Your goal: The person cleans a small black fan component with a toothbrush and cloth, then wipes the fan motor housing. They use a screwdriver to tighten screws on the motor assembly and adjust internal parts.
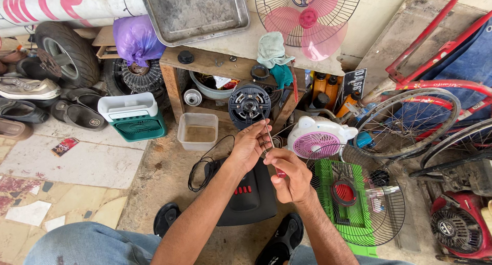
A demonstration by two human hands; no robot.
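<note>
My left hand [249, 144] pinches a thin wire near the shaft of a screwdriver [268, 134]. My right hand [289, 173] is closed on the screwdriver's red handle, with the shaft pointing up toward a round black fan motor [249, 105]. Below both hands lies a black fan base [252, 193] with red buttons, and a black cord [205, 165] loops to its left.
A wire fan guard [359, 193] lies on a green crate at right, beside a small pink-and-white fan [319, 138]. A clear plastic tub [198, 131], a green-and-white box fan [134, 117], bicycle wheels [410, 119], tyres and shoes lie around. A wooden bench holds a metal tray [195, 11].
</note>
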